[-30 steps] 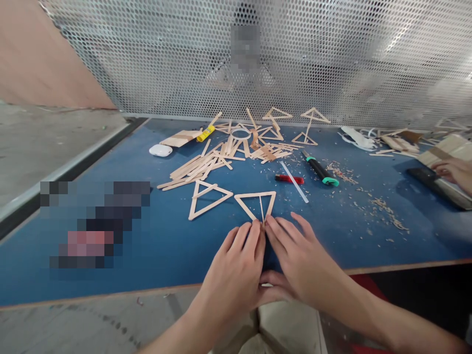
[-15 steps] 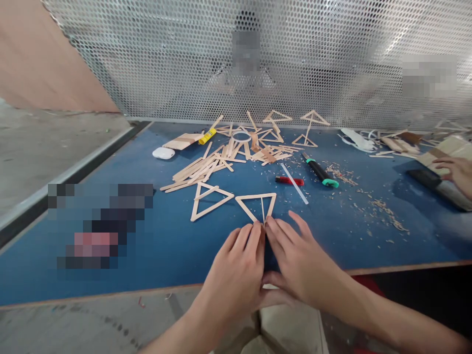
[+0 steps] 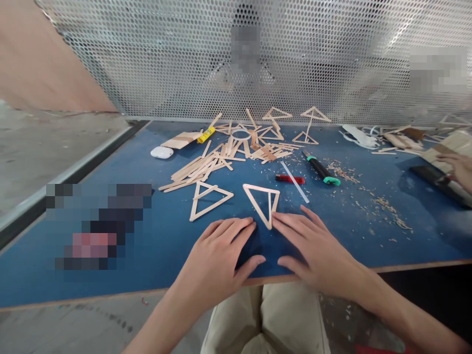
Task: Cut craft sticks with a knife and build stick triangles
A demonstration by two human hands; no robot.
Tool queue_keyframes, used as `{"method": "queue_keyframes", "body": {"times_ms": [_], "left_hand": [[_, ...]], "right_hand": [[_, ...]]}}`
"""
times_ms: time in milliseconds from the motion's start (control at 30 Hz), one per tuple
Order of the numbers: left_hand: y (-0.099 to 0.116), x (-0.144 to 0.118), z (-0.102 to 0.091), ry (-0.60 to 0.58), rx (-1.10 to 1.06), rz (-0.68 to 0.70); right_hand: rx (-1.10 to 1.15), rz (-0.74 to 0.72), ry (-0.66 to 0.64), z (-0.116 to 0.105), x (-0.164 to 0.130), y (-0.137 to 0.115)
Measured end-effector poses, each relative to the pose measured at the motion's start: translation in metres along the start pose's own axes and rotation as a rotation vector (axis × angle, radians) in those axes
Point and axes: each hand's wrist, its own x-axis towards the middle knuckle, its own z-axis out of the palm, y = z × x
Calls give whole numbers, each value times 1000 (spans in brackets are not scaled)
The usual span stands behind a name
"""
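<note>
Wooden stick triangle lies at the frame's centre on the blue table, its lower point just between the fingertips of two flat, spread hands. Left hand rests palm-down, holding nothing, just lower left of that point; right hand rests likewise at lower right, fingertips beside the point. One second triangle lies left of it. Above sit one loose stick pile, one red-handled tool and one green-capped knife.
</note>
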Motion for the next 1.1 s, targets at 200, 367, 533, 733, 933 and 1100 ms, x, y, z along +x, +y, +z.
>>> {"method": "queue_keyframes", "body": {"times_ms": [200,367,533,733,933,1100], "left_hand": [[-1,-1,1,174,-22,-12],[0,2,4,37,1,54],[3,9,1,-9,-15,20],[2,9,6,33,-78,7],[-5,3,-1,184,-182,3],[-18,37,-49,275,-89,119]], "right_hand": [[-47,-54,-11,-4,2,-3],[-59,-64,-17,-4,3,-3],[-23,-90,130,-6,-1,2],[175,-82,721,-34,-10,3],[95,-183,661,-56,22,21],[96,-196,665,-76,71,33]]}}
